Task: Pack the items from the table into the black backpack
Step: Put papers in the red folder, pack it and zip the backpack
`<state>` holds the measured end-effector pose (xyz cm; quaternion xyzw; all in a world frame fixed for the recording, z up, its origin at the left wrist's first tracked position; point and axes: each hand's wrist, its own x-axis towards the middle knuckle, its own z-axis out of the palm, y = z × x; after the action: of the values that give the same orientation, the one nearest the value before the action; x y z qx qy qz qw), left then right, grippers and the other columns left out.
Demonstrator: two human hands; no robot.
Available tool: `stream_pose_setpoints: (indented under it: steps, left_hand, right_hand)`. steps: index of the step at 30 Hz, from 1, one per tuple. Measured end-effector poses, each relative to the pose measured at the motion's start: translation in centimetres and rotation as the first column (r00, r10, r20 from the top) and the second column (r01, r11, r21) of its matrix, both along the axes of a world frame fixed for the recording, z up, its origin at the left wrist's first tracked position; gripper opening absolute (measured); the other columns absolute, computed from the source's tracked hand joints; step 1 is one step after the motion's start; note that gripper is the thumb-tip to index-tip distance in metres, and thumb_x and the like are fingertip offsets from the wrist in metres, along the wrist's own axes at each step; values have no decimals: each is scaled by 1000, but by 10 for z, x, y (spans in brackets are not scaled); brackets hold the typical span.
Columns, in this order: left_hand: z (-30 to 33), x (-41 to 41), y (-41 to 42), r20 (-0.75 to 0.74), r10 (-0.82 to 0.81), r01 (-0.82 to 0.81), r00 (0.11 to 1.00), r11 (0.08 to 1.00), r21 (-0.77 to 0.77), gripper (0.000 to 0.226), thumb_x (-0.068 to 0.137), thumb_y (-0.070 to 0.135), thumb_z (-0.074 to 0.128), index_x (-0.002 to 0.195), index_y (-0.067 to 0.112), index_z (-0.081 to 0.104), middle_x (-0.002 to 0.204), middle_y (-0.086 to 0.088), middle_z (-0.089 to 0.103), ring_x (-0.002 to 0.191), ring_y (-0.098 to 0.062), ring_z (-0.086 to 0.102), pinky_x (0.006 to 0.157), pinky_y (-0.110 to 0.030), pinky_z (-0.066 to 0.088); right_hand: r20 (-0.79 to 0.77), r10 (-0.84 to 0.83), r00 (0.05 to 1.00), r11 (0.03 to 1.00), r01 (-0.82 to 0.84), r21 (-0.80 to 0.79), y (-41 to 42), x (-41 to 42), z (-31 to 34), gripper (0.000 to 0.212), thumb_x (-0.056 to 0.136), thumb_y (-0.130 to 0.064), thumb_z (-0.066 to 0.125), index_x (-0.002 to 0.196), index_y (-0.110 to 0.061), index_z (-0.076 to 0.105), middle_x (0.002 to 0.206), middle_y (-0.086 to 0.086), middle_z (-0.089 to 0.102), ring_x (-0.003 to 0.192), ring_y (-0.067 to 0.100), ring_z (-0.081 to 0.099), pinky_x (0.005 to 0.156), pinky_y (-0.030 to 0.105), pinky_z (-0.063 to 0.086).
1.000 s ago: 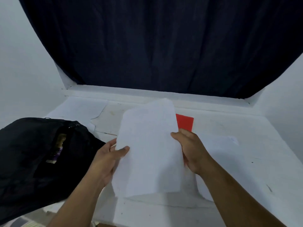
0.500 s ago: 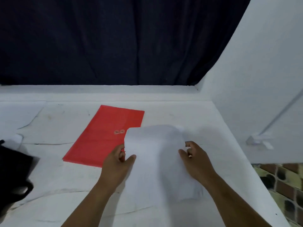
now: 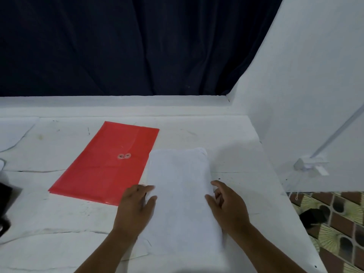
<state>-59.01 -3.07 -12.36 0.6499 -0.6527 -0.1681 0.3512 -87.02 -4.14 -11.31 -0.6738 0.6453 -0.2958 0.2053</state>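
Observation:
A stack of white paper (image 3: 179, 194) lies flat on the white table (image 3: 59, 223), right of centre. My left hand (image 3: 136, 207) holds its left edge, thumb on top. My right hand (image 3: 226, 205) grips its right edge with curled fingers and the thumb on the sheet. A red string-tie envelope (image 3: 106, 164) lies flat just left of the paper, its near right corner tucked under the stack's edge. Only a sliver of the black backpack (image 3: 4, 205) shows at the far left border.
A dark curtain (image 3: 137, 46) hangs behind the table. A white wall (image 3: 305, 95) closes the right side. The table's right edge drops to a patterned tile floor (image 3: 338, 223) with a small black object (image 3: 313, 215) on it.
The view has swung right, away from the backpack. The paper, held up in both hands a second ago, has come down flat onto the table beside the red envelope.

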Motion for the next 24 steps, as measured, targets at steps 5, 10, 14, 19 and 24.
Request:
stream_pose_setpoints:
  steps: [5, 10, 14, 19, 24]
  left_hand:
    - [-2, 0, 1, -22, 1, -2, 1000, 1000, -17, 39, 82, 36, 56, 111, 18, 75, 103, 13, 63, 85, -7, 58, 82, -24, 48]
    - [3, -1, 4, -72, 23, -25, 997, 1000, -18, 44, 83, 27, 60, 122, 11, 71, 114, 11, 64, 90, 1, 60, 85, -7, 43]
    - [1, -3, 4, -33, 10, -10, 999, 1000, -13, 45, 85, 32, 61, 122, 10, 71, 120, 9, 64, 109, -5, 61, 96, -7, 41]
    - [-6, 0, 2, 3, 50, -50, 999, 999, 8, 33, 85, 35, 64, 107, 15, 78, 123, 6, 62, 109, -8, 61, 96, -19, 45]
    - [0, 0, -2, 35, 0, -1, 999, 999, 43, 34, 84, 34, 63, 104, 11, 78, 119, 4, 62, 87, -7, 60, 92, -28, 49]
  right_hand:
    - [62, 10, 998, 1000, -8, -27, 1, -5, -4, 35, 77, -10, 69, 110, -22, 68, 75, -25, 55, 76, 2, 62, 82, 25, 56]
    - [23, -3, 1000, 999, 4, -40, 0, -5, -5, 30, 79, -10, 74, 104, -25, 69, 74, -26, 52, 69, 9, 57, 62, 2, 37]
    - [19, 10, 1000, 999, -9, -49, 0, -7, -8, 27, 82, -12, 75, 105, -23, 70, 86, -23, 55, 65, 7, 55, 61, 0, 38]
    - [-51, 42, 998, 998, -44, -35, -1, -6, -11, 16, 85, -15, 74, 99, -21, 71, 105, -14, 61, 56, 3, 52, 66, -1, 36]
    - [-143, 50, 988, 998, -42, 52, -8, 4, -2, 17, 90, -13, 65, 105, -11, 72, 116, -5, 60, 98, 8, 65, 81, 7, 39]
